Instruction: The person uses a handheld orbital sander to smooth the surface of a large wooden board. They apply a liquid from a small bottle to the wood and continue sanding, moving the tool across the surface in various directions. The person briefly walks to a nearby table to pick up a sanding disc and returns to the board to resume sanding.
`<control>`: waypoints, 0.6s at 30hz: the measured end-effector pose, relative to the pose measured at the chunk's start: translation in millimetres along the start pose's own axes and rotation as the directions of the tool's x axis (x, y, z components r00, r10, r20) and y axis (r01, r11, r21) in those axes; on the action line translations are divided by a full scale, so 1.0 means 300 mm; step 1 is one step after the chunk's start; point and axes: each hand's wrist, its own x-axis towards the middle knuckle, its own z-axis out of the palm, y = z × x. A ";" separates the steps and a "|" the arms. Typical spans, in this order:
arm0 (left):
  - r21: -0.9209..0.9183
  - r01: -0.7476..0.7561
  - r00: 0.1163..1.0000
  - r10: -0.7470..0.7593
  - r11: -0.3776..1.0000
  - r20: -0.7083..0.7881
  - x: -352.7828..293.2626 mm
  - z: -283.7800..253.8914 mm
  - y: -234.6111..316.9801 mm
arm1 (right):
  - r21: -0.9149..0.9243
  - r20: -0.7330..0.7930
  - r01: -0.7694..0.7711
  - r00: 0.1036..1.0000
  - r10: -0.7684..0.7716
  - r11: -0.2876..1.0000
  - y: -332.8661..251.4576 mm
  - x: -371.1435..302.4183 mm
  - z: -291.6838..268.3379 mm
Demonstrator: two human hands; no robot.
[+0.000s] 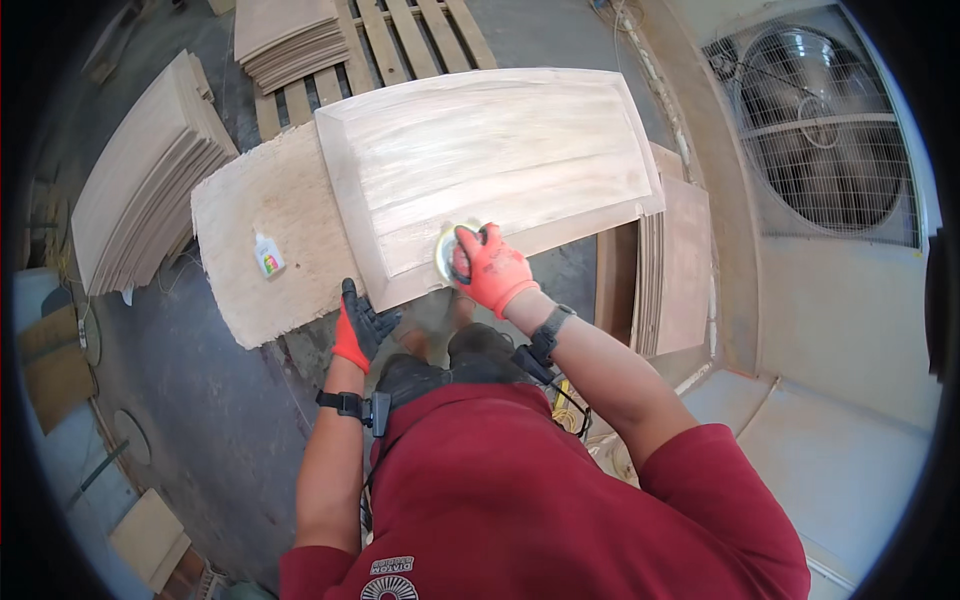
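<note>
A pale wooden panel (490, 140) with a raised, bevelled border lies in front of me. On its near edge, slightly right of the left corner, my right hand (500, 272) in an orange glove is closed over a round sander (446, 258). The sander's disc rests on the panel's surface and its top is partly covered by my fingers. My left hand (362, 322), gloved in orange and black, is open beside the near left corner, fingers apart. Whether it touches the panel's edge I cannot tell.
A rough board (260, 190) under the panel's left side carries a small white bottle (268, 256). Stacked boards stand at left (150, 170), far left of centre (290, 40) and right (680, 265). A slatted pallet (425, 40) lies beyond. A caged fan (820, 130) fills the right wall.
</note>
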 end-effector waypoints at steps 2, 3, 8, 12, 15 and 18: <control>0.011 0.023 0.999 -0.023 1.000 0.034 0.001 0.003 0.007 | -0.013 -0.055 -0.064 0.996 0.064 0.998 0.083 -0.006 -0.008; 0.014 0.034 0.998 -0.035 0.999 0.047 0.003 0.000 0.009 | -0.018 -0.079 -0.094 0.993 0.092 0.995 0.124 -0.004 -0.013; 0.016 -0.002 0.996 0.000 1.000 0.086 0.032 -0.013 -0.002 | -0.057 -0.079 -0.245 0.968 0.240 0.968 0.281 0.005 -0.073; 0.012 -0.020 0.995 0.019 1.000 0.096 0.010 0.027 0.006 | -0.004 -0.157 -0.298 0.943 0.293 0.955 0.338 0.019 -0.082; 0.005 -0.027 0.995 0.027 1.000 0.097 -0.018 0.038 0.023 | 0.034 -0.046 -0.164 0.985 0.165 0.986 0.146 0.013 -0.060; -0.007 0.034 0.987 -0.033 0.999 0.156 -0.018 0.021 0.035 | 0.051 0.053 0.109 0.992 -0.111 0.993 -0.059 0.009 0.028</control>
